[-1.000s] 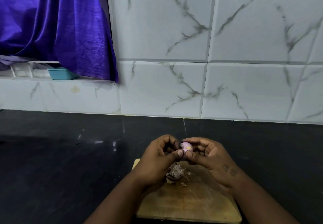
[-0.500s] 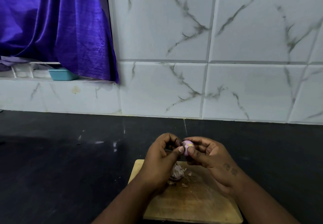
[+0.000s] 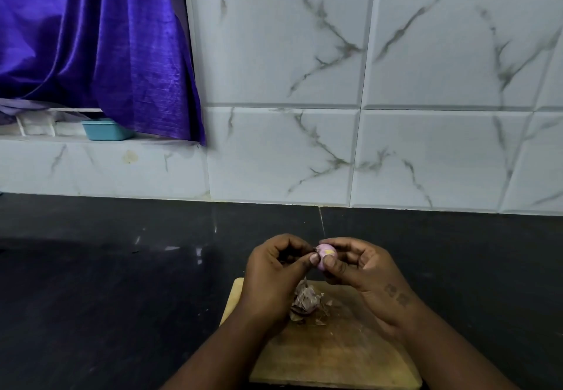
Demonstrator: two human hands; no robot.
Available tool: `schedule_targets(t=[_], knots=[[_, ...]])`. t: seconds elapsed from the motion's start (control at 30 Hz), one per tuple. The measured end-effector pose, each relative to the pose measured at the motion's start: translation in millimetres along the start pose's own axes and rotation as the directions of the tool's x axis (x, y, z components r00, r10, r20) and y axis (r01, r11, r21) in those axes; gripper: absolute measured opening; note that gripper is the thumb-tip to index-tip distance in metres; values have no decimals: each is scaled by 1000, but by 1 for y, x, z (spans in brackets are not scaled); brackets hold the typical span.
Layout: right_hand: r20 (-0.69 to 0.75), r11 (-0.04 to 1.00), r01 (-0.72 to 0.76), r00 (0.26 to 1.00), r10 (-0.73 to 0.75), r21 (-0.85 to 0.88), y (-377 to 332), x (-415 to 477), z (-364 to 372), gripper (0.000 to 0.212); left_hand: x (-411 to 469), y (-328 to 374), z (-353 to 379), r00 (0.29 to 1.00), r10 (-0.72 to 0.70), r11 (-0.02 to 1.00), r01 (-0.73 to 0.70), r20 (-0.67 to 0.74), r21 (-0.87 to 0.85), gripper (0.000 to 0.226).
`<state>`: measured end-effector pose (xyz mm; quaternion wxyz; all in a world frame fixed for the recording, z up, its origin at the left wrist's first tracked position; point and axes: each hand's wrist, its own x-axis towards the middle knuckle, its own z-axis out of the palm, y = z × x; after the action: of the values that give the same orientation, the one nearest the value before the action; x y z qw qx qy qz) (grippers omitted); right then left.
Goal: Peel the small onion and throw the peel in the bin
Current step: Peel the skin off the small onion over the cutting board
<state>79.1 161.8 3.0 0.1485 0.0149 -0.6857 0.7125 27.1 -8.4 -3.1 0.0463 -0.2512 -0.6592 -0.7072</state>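
Note:
A small pinkish-purple onion (image 3: 325,254) with a pale yellow spot is held above the wooden cutting board (image 3: 332,356). My right hand (image 3: 362,267) grips it between thumb and fingers. My left hand (image 3: 274,270) pinches at its left side with thumb and fingertips, where a dark scrap of skin shows. A heap of dry brownish peel (image 3: 306,299) lies on the board just under my hands. No bin is in view.
The board rests on a black countertop (image 3: 106,283) backed by a white marbled tile wall (image 3: 365,100). A purple curtain (image 3: 91,39) hangs at the upper left over a ledge with a small teal tub (image 3: 105,130).
Both hands have lifted the onion slightly up and away from the board. The left thumb has shifted on the onion's side; the peel heap has not moved.

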Motion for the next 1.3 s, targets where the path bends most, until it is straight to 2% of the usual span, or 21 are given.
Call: schedule_targets(t=[0.17, 0.43, 0.6, 0.8, 0.9, 1.03, 1.13, 1.3], knots=[[17, 1000, -11, 1000, 10, 24, -2, -2, -2, 40, -3, 3, -2, 997, 56, 986, -63, 47, 153, 19], [67, 984, -54, 997, 43, 172, -6, -5, 3, 30, -7, 0, 1, 986, 136, 956, -157, 100, 248, 24], [76, 969, -70, 996, 54, 239, -5, -5, 6, 28, -8, 2, 6, 981, 187, 959, -194, 50, 206, 25], [42, 968, -56, 998, 48, 244, -6, -1, 2, 36, -6, 4, 6, 989, 148, 987, -147, -9, 66, 25], [51, 963, -53, 998, 41, 264, -7, 0, -2, 46, -6, 6, 5, 990, 137, 989, -138, 22, 58, 31], [52, 961, -66, 997, 54, 269, -6, 0, -2, 44, -4, 6, 4, 982, 189, 979, -187, -17, 79, 32], [66, 961, -58, 997, 42, 270, -6, 0, -1, 52, -4, 8, 3, 978, 206, 973, -203, -17, 108, 31], [63, 961, -72, 996, 57, 268, -7, 0, -2, 31, -3, 10, -1, 980, 196, 970, -200, 42, 140, 30]])
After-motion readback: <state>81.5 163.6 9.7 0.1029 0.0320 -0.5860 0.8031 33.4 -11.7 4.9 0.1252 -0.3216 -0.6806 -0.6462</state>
